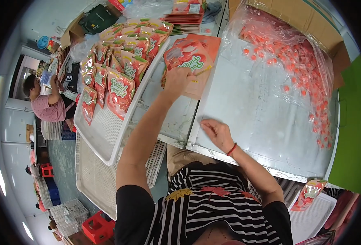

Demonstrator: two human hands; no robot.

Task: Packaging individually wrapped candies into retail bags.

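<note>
Far left: a co-worker (45, 102) in a pink top is seen bent over another bench, well apart from the items listed here. Left of centre: a white perforated tray (102, 134) is propped at a tilt, its far part filled with red filled pouches (121, 61) laid overlapping in rows, apparently so that many fit in one layer; its near part is bare mesh. Further white mesh trays (94, 179) are stacked below it, and red crates (98, 226) are set on the floor. Centre: a stack of flat red pouches (188, 57) is laid on the desk (254, 110), within reach of the left arm, which is stretched far forward. The left hand (178, 79) is rested on the near edge of the top pouch, fingers curled down onto it as if to pinch or peel it off the stack; whether it is truly gripped cannot be told. Centre right: the right hand (215, 130) is laid near the front edge of the metal desk, elbow bent, fingers loosely curled with tips on the surface; nothing is seen held in it. Right: small pink wrapped sweets (303, 69) are spread on a clear plastic sheet (270, 36) lining a cardboard box (311, 20), so that they spill onto the desk within reach. Near right: one filled pouch (309, 194) is stood beside another white tray (311, 216).
</note>
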